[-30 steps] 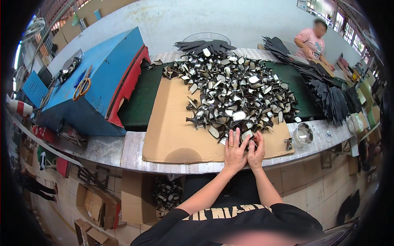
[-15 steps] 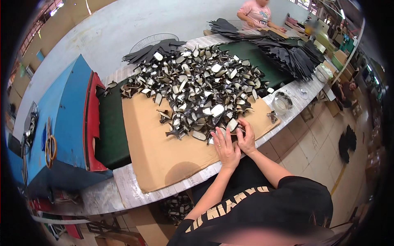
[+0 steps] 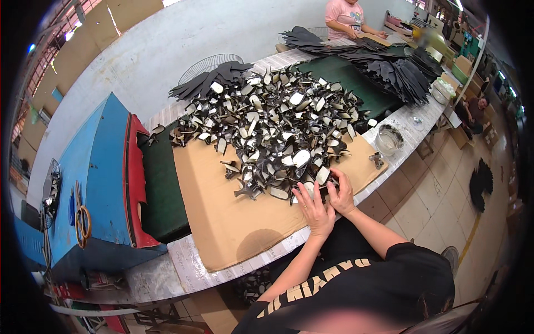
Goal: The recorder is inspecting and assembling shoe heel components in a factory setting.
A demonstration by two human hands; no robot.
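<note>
A large heap of small black pieces with pale, rounded faces [image 3: 261, 125] covers much of a brown cardboard sheet [image 3: 217, 222]. At the near right edge of this heap, my left hand [image 3: 316, 214] lies with its fingers stretched out and apart over the closest pieces. Beside it, my right hand [image 3: 341, 196] curves its fingers around the heap's edge, next to a white-faced piece [image 3: 322, 176]. The two hands nearly meet at the thumbs. What lies under the fingertips is partly hidden.
A blue machine housing [image 3: 83, 172] with a red edge stands left, scissors [image 3: 83, 222] on its side. Dark flat cut pieces [image 3: 389, 78] lie stacked on the green belt [image 3: 347, 83]. A clear tub [image 3: 389, 140] sits right. A person in pink [image 3: 344, 19] works at the far end.
The whole view has shifted slightly, so the heap and table sit lower and to the right. My hands stay at the same edge of the heap, their pose almost unchanged.
</note>
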